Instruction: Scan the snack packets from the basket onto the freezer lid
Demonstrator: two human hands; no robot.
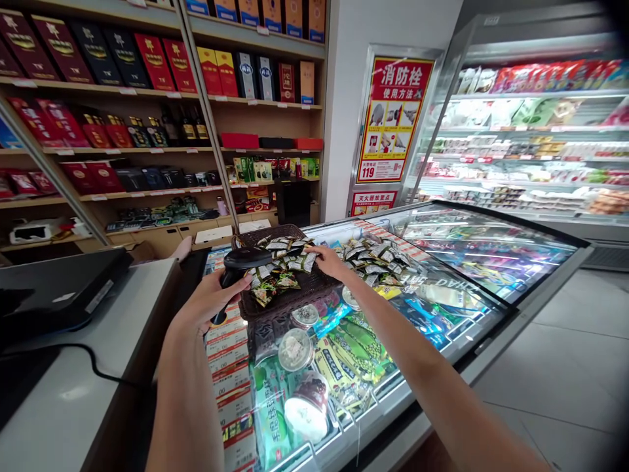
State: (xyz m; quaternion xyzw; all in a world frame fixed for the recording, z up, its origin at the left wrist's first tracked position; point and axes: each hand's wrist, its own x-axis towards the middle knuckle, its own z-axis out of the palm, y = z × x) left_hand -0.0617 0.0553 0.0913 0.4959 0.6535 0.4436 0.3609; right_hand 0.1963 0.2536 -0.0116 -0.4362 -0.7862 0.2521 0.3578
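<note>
My left hand (216, 298) is wrapped around the handle of a black handheld barcode scanner (250, 257), its head over the left side of a brown woven basket (314, 286). Small green-and-black snack packets (279, 280) lie in the basket, which rests on the glass top of a chest freezer. My right hand (328, 263) reaches to the basket's right side, its fingers pinched at a small packet (305, 262) there; the fingertips are partly covered. More such packets (378, 257) are heaped on the glass to the right of this hand.
Ice cream tubs (295, 349) and bagged ices show under the freezer glass (417, 216). A white counter (132, 314) with a black device (63, 288) and cable stands at left. Shelves of boxed bottles (152, 62) are behind; a lit refrigerated display (531, 151) stands at right.
</note>
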